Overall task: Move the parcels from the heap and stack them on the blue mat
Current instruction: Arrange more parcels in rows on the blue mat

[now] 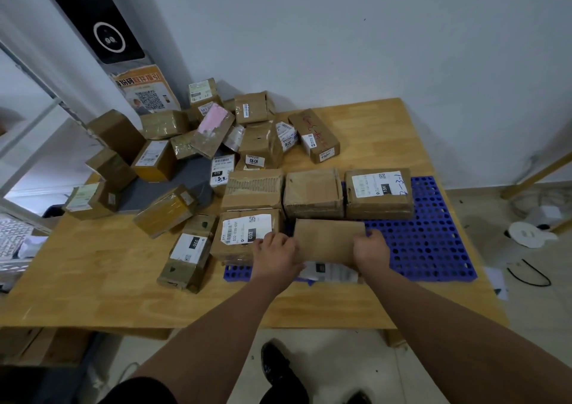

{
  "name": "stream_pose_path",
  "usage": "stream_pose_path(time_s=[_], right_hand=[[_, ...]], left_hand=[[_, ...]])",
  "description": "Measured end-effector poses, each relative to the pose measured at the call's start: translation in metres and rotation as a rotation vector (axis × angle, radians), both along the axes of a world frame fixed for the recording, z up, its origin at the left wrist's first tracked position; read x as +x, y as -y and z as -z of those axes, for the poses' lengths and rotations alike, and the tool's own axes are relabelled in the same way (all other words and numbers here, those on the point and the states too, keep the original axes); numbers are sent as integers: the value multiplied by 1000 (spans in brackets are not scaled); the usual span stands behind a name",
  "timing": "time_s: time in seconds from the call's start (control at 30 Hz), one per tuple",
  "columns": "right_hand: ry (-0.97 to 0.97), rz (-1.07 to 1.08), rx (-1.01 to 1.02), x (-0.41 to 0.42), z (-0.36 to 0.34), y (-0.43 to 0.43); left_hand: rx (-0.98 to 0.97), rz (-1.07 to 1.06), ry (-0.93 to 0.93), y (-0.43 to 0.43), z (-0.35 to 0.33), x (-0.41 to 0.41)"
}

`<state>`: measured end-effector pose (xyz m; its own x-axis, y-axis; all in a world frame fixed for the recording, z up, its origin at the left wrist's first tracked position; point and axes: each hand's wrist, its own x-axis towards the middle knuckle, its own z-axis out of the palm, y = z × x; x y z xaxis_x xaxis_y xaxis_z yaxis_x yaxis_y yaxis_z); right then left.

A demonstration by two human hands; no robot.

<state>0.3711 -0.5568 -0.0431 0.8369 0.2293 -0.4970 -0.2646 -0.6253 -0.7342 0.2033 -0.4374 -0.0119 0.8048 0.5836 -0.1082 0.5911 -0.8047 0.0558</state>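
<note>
A brown cardboard parcel (328, 239) sits at the front of the blue perforated mat (433, 242). My left hand (275, 253) grips its left end and my right hand (371, 247) grips its right end. Its white label shows on the near side, below my hands. Several parcels stand on the mat: one with a 032 label (247, 233) just to the left, and three in a row behind (312, 193). The heap of brown parcels (192, 143) lies at the back left of the wooden table.
The right half of the mat shows bare blue holes. A loose parcel with a 220 label (188, 255) lies left of the mat. Another long parcel (314, 139) lies behind it. The wooden table (93, 279) ends near my legs. Cables and a white device (529, 233) lie on the floor at right.
</note>
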Motion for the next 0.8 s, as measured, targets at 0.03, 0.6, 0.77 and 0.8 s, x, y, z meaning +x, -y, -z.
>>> stream_pose_path(time_s=[0.03, 0.6, 0.77, 0.8], right_hand=[[-42, -12, -21, -2, 3, 1], [-233, -134, -80, -11, 14, -11], [-136, -152, -56, -8, 15, -17], [-117, -150, -49, -7, 15, -18]], left_hand=[[24, 40, -22, 1, 3, -1], [12, 10, -164, -1, 10, 8], [32, -11, -161, -3, 9, 11], [37, -7, -164, -4, 9, 11]])
